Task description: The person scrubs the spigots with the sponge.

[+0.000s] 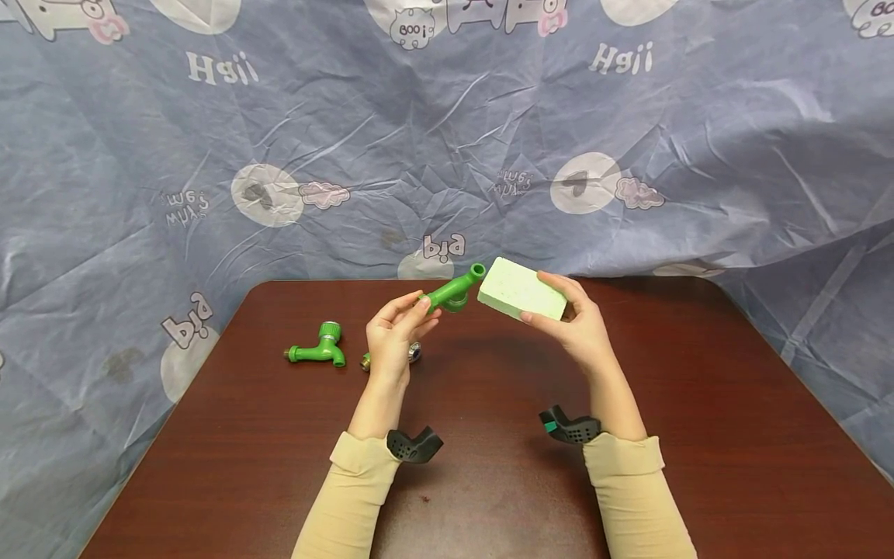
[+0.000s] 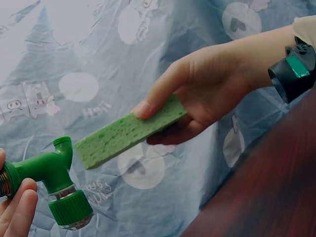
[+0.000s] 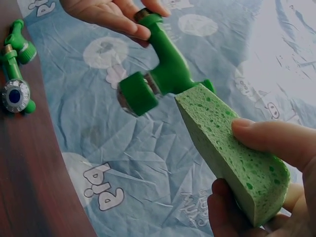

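My left hand [image 1: 393,335] pinches a green plastic tap [image 1: 454,291] by its threaded inlet end, above the table. In the left wrist view, the tap's round knob [image 2: 70,207] hangs below its body, and the short spout points up. A light green, porous sponge [image 1: 522,290] is gripped by my right hand [image 1: 581,330], thumb on one face and fingers on the other. One end of the sponge faces the tap's spout, with a narrow gap between them in the left wrist view. The right wrist view has the sponge [image 3: 232,148] overlapping the spout.
Another green tap [image 1: 317,353] lies at the table's left. A third, with a chrome and blue knob [image 3: 16,96], lies beside it, partly hidden behind my left hand in the head view. Behind the brown table [image 1: 489,466] hangs a printed blue-grey cloth [image 1: 391,140].
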### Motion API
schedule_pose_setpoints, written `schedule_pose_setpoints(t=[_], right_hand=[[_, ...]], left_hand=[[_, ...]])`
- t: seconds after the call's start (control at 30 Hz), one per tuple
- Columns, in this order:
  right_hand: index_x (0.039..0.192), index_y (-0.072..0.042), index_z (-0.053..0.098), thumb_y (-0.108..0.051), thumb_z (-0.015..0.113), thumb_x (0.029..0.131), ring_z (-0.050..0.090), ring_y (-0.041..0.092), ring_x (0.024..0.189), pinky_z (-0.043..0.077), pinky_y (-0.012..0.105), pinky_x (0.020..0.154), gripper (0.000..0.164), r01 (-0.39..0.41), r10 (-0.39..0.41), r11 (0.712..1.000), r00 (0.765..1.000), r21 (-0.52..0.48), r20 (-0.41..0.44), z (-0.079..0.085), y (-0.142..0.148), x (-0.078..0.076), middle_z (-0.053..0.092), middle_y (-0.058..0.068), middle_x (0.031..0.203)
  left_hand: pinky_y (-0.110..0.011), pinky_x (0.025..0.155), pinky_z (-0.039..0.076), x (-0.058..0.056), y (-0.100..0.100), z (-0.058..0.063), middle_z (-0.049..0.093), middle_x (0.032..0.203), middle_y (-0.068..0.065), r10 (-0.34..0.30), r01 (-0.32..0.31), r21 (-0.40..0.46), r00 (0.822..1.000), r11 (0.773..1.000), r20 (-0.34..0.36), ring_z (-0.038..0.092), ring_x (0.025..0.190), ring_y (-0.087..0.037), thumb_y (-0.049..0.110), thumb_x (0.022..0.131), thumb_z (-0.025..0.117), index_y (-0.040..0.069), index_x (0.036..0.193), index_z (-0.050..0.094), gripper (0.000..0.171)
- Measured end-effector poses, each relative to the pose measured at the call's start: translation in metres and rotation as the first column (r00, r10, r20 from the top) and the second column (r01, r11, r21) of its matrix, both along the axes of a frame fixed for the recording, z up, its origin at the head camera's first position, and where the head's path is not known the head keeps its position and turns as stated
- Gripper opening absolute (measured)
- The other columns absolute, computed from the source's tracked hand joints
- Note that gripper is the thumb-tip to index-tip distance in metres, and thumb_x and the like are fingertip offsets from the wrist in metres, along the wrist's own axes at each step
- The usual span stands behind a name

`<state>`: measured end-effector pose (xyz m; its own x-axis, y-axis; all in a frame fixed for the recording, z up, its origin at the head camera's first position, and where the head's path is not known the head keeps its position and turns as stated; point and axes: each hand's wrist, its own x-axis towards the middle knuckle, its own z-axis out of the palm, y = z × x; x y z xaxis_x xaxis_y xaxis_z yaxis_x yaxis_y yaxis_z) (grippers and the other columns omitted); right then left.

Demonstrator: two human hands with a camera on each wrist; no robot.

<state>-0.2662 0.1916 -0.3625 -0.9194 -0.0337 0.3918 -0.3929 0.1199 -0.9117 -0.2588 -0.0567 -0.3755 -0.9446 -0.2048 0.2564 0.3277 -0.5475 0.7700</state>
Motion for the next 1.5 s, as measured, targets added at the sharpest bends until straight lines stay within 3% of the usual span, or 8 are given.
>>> schedule_pose_setpoints(t=[0.27, 0.53, 0.67, 0.8, 1.03, 1.2, 1.33, 1.5], right_hand=[[0.134, -0.006, 0.052, -0.005, 0.078, 0.075, 0.049, 0.017, 0.101, 0.047, 0.015, 0.074, 0.065, -0.056, 0.052, 0.990, 0.998, 0.132, 0.036, -0.007, -0.007, -0.004, 0.042, 0.010, 0.133], [0.135, -0.003, 0.049, 0.002, 0.075, 0.076, 0.051, 0.016, 0.095, 0.053, 0.018, 0.071, 0.065, -0.082, 0.080, 0.996, 0.994, 0.022, 0.074, -0.002, -0.008, 0.001, 0.041, 0.008, 0.132], [0.135, -0.004, 0.049, 0.000, 0.075, 0.077, 0.051, 0.017, 0.095, 0.053, 0.018, 0.072, 0.065, -0.107, 0.103, 0.994, 0.990, 0.032, 0.095, -0.002, -0.010, 0.000, 0.041, 0.010, 0.132], [0.135, -0.006, 0.050, -0.003, 0.077, 0.076, 0.050, 0.018, 0.097, 0.050, 0.016, 0.072, 0.065, -0.089, 0.080, 0.993, 0.990, 0.078, 0.114, -0.005, -0.010, -0.002, 0.042, 0.010, 0.132], [0.134, 0.002, 0.048, -0.002, 0.075, 0.076, 0.048, 0.017, 0.096, 0.046, 0.013, 0.071, 0.064, -0.062, 0.041, 0.984, 0.991, 0.169, 0.124, 0.007, -0.009, 0.005, 0.042, 0.018, 0.132], [0.134, -0.004, 0.050, -0.006, 0.079, 0.075, 0.046, 0.021, 0.104, 0.044, 0.014, 0.075, 0.066, -0.055, 0.031, 0.977, 0.992, 0.204, 0.120, -0.011, -0.002, -0.009, 0.043, 0.013, 0.134], [0.134, -0.005, 0.051, -0.008, 0.080, 0.073, 0.045, 0.022, 0.108, 0.042, 0.016, 0.078, 0.067, -0.047, 0.023, 0.972, 0.994, 0.229, 0.106, -0.014, -0.002, -0.009, 0.044, 0.012, 0.133], [0.133, -0.006, 0.052, -0.008, 0.079, 0.074, 0.046, 0.021, 0.105, 0.043, 0.016, 0.078, 0.066, -0.078, 0.051, 0.972, 0.991, 0.223, 0.121, -0.013, -0.005, -0.008, 0.044, 0.010, 0.134]], left_hand=[[-0.032, 0.066, 0.058, 0.003, 0.001, 0.004, 0.067, 0.080, -0.010, 0.000, 0.000, 0.015, 1.000, 1.000, -0.003, 0.069, 0.068, -0.021, -0.008, 0.082, 0.066, 0.004, 0.094, 0.070, 0.017], [-0.032, 0.067, 0.058, 0.002, 0.001, 0.003, 0.067, 0.080, -0.010, 0.002, -0.002, 0.012, 1.000, 1.000, 0.013, 0.069, 0.069, -0.021, -0.006, 0.082, 0.067, 0.002, 0.095, 0.070, 0.016], [-0.032, 0.067, 0.058, 0.002, 0.002, 0.002, 0.067, 0.081, -0.011, 0.002, -0.002, 0.018, 1.000, 1.000, 0.016, 0.069, 0.069, -0.021, -0.006, 0.082, 0.067, 0.001, 0.096, 0.069, 0.016], [-0.032, 0.067, 0.058, 0.002, 0.000, 0.003, 0.067, 0.081, -0.011, 0.007, -0.007, 0.041, 1.000, 0.999, 0.016, 0.069, 0.068, -0.021, -0.007, 0.083, 0.065, 0.002, 0.094, 0.070, 0.015], [-0.032, 0.067, 0.058, 0.003, 0.000, 0.005, 0.067, 0.081, -0.011, -0.020, 0.019, 0.057, 1.000, 0.998, 0.008, 0.069, 0.069, -0.021, -0.004, 0.084, 0.064, 0.000, 0.096, 0.069, 0.014], [-0.032, 0.067, 0.058, 0.003, 0.001, 0.005, 0.068, 0.079, -0.010, -0.033, 0.032, 0.061, 0.999, 0.998, 0.004, 0.069, 0.069, -0.021, -0.003, 0.085, 0.064, 0.001, 0.096, 0.069, 0.013], [-0.032, 0.067, 0.058, 0.004, 0.001, 0.005, 0.068, 0.080, -0.010, -0.039, 0.038, 0.073, 0.999, 0.997, 0.010, 0.069, 0.069, -0.020, -0.002, 0.085, 0.064, 0.005, 0.093, 0.070, 0.012], [-0.032, 0.070, 0.058, 0.005, 0.001, 0.006, 0.067, 0.085, -0.011, -0.078, 0.074, 0.098, 0.996, 0.992, 0.038, 0.069, 0.071, -0.021, 0.000, 0.086, 0.065, 0.000, 0.097, 0.068, 0.012]])
